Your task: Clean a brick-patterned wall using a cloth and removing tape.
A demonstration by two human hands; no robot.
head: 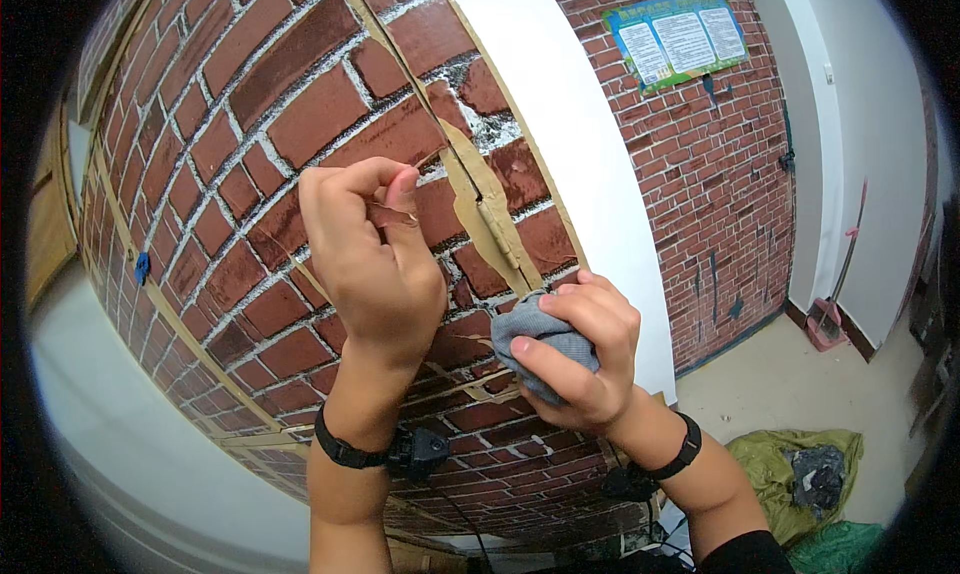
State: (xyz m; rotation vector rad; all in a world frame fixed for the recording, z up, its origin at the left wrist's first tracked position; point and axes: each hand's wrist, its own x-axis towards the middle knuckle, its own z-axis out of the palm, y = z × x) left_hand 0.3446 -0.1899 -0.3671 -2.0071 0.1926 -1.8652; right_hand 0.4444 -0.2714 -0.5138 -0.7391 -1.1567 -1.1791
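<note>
Brick-patterned wall covering spreads over the panelled surface before me. My left hand pinches a thin torn strip of this covering between thumb and forefinger, beside a long dark seam. Along the seam the covering is gone in a ragged patch, baring a tan surface and a narrow hinge. Below the hinge my right hand grips a bunched grey cloth against the surface. Both wrists wear black straps with dark devices attached.
To the right stand a white panel edge and another brick-patterned wall bearing a poster. A pink dustpan stands by the far wall. An olive sack and green plastic lie on the floor. A blue lump sticks out at left.
</note>
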